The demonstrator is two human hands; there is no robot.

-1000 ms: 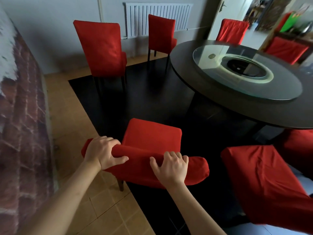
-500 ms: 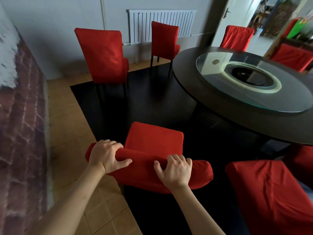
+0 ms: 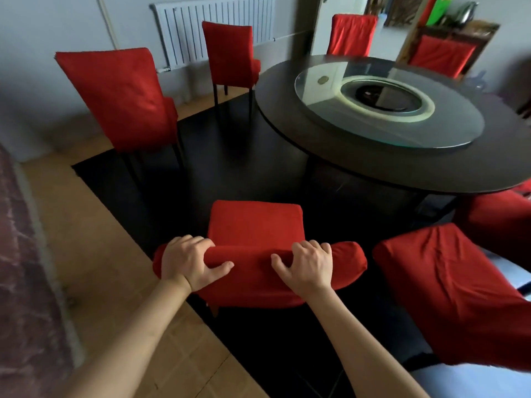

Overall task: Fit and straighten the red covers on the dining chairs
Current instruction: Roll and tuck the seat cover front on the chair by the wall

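Note:
A dining chair in a red cover (image 3: 255, 225) stands right below me, its seat facing the table. My left hand (image 3: 191, 262) grips the left part of the covered backrest top, fingers over the front and thumb behind. My right hand (image 3: 309, 264) grips the same top edge further right, fingers curled over it. The right end of the backrest (image 3: 349, 261) sticks out past my right hand. A second covered chair (image 3: 448, 291) with a creased cover is close on the right.
A round dark table (image 3: 287, 119) with a glass turntable (image 3: 448, 130) stands ahead right. Several more red-covered chairs ring it, one at the left (image 3: 120, 96) and one by the radiator (image 3: 230, 53). A brick wall (image 3: 23, 268) runs along my left. The chairs stand on a black floor panel (image 3: 244, 173).
Both hands keep their hold on the backrest top. The view has swung and the chair now lies more centred below me, nearer the table.

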